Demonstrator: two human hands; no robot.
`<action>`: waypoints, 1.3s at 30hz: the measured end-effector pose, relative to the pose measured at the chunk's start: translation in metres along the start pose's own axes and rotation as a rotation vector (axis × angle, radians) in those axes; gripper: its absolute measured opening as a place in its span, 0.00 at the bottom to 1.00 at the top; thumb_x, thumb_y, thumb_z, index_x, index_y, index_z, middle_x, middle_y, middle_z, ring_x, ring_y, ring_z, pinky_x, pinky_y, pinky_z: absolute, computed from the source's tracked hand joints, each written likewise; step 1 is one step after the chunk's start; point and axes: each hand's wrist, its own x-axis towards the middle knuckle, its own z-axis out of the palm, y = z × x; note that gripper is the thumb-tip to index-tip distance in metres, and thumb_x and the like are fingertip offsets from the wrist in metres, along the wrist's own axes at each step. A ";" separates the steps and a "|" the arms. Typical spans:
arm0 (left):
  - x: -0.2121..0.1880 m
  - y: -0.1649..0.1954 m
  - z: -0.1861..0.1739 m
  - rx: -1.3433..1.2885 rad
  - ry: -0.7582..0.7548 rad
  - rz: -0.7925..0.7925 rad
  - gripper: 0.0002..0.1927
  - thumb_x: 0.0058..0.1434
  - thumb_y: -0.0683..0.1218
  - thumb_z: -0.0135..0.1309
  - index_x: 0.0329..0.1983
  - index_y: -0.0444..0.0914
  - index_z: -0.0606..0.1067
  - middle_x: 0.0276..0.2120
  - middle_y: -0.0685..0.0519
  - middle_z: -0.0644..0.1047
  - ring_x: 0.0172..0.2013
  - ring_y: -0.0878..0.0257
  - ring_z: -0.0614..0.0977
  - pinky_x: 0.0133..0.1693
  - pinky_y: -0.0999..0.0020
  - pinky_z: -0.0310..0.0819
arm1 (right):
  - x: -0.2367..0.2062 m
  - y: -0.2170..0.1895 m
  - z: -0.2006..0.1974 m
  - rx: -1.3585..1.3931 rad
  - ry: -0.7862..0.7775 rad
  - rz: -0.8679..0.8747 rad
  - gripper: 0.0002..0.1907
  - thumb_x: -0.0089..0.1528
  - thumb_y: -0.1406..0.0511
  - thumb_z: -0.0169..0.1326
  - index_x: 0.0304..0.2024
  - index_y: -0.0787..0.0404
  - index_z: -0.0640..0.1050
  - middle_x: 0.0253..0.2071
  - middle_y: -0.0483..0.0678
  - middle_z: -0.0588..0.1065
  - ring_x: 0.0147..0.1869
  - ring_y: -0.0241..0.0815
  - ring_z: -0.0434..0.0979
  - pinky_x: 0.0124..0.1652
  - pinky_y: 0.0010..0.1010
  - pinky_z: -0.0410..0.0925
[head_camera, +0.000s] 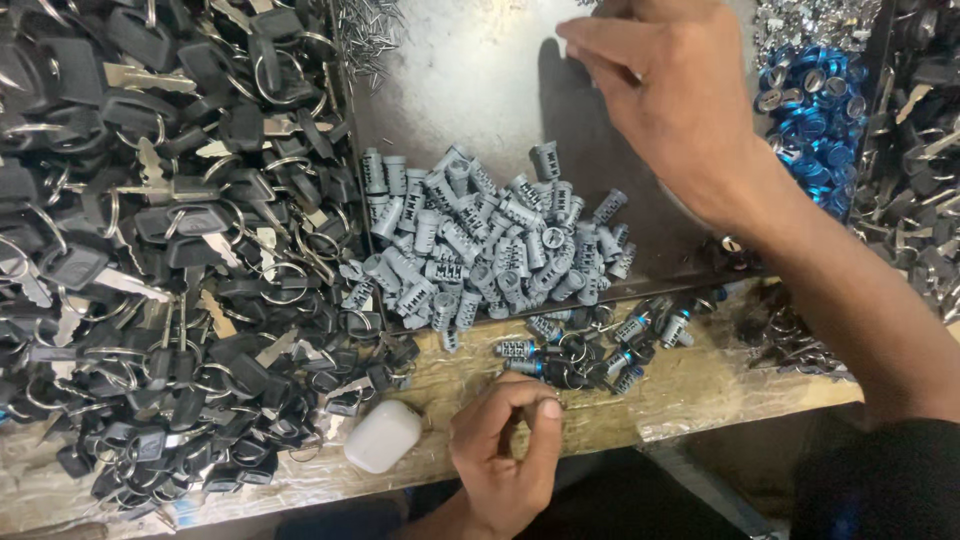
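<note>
My left hand rests at the workbench's front edge, its fingers curled shut with thumb pressed to forefinger; I see nothing in its grip. Just beyond it lies a small cluster of assembled lock cylinders with dark keys and rings. My right hand reaches across the metal tray toward its far edge, fingers stretched out and nothing visible in them. Below that hand, a heap of grey lock cylinders fills the tray's near half.
A large pile of black-headed keys on rings covers the left side. Blue cylinders and small silver parts sit at the upper right, with more keys at the far right. A white earbud case lies on the wooden bench.
</note>
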 end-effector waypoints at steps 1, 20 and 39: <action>0.001 0.000 0.000 0.000 -0.013 0.000 0.01 0.65 0.34 0.57 0.39 0.30 0.77 0.31 0.51 0.79 0.28 0.70 0.75 0.31 0.75 0.67 | 0.004 0.004 0.004 -0.046 0.011 -0.018 0.06 0.66 0.78 0.60 0.46 0.68 0.81 0.37 0.56 0.76 0.42 0.54 0.77 0.42 0.41 0.68; 0.011 0.015 -0.004 -0.235 -0.114 -0.221 0.02 0.68 0.33 0.56 0.38 0.28 0.76 0.32 0.52 0.77 0.29 0.72 0.73 0.32 0.76 0.65 | -0.065 -0.052 -0.056 0.917 -0.280 0.956 0.06 0.63 0.66 0.58 0.37 0.62 0.82 0.29 0.45 0.79 0.27 0.33 0.74 0.27 0.24 0.69; 0.000 0.038 0.010 -0.022 -0.183 -0.048 0.02 0.70 0.37 0.59 0.43 0.32 0.80 0.33 0.54 0.80 0.30 0.73 0.76 0.31 0.79 0.69 | -0.194 -0.154 -0.042 1.868 0.028 1.239 0.09 0.65 0.69 0.59 0.41 0.72 0.76 0.36 0.53 0.74 0.29 0.31 0.62 0.27 0.24 0.55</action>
